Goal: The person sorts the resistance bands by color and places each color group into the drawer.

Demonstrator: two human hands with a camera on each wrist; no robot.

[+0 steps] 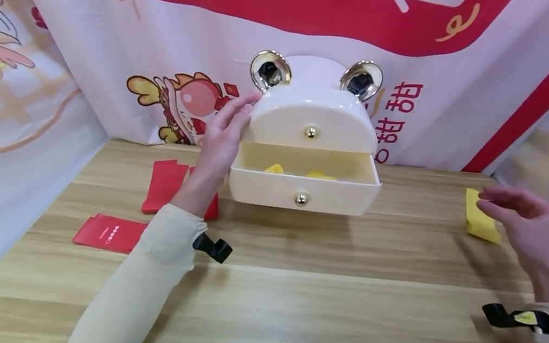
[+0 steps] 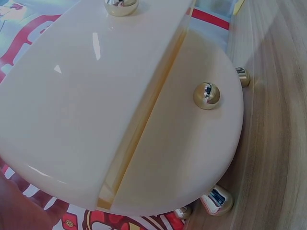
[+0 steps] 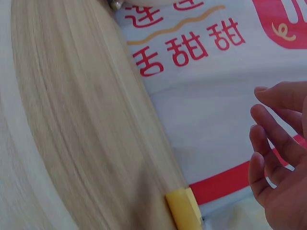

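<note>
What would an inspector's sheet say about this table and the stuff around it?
Surface: wood-grain table.
Job's things: white box, upright; its lower drawer open, yellow bits inside; yellow strip on the table, far right.
Clutter: red pieces, left of the box.
Hands: left hand touches the box's side; right hand near the yellow strip, holding nothing.
Cables: nothing seen.
Surroundings: printed cloth behind.

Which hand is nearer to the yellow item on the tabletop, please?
Right. The right hand hovers near the yellow item; the left hand is well away, at the white drawer box.
</note>
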